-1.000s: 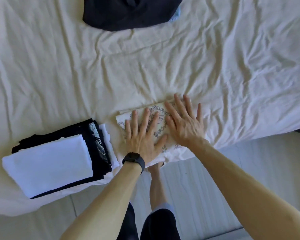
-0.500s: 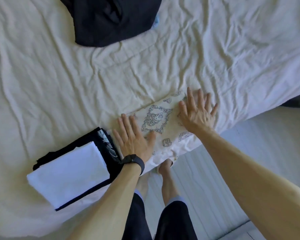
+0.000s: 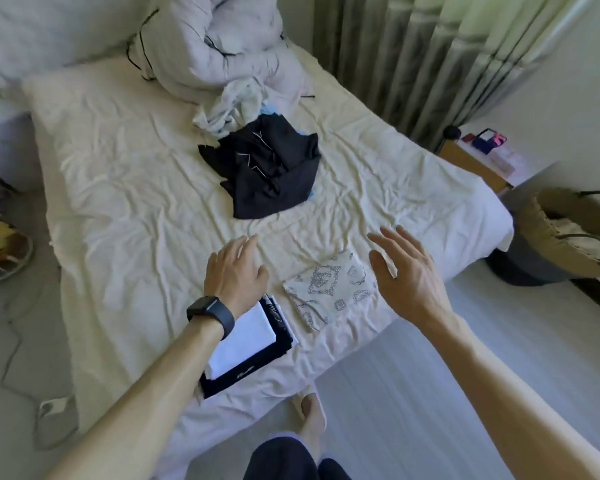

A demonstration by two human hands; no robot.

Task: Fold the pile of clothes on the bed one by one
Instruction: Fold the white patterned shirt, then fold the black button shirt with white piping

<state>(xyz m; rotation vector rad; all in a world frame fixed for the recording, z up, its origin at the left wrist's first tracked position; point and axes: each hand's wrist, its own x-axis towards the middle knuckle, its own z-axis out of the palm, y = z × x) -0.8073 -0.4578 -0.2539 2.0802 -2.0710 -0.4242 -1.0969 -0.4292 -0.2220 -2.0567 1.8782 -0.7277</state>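
Though illegible, white script [image 3: 245,373] on black garment [image 3: 226,385]

Single head view, high at bed's [image 3: 125,188] foot edge, facing forward-down along bed toward far curtains [image 3: 430,57].

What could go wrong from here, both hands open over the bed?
The folded printed garment lies close to the bed edge; tugging the sheet might slide it off. The left hand and its forearm sit over the folded stack; a low reach could skew it. The dark pile overlaps light-blue cloth; one grab may drag several pieces.
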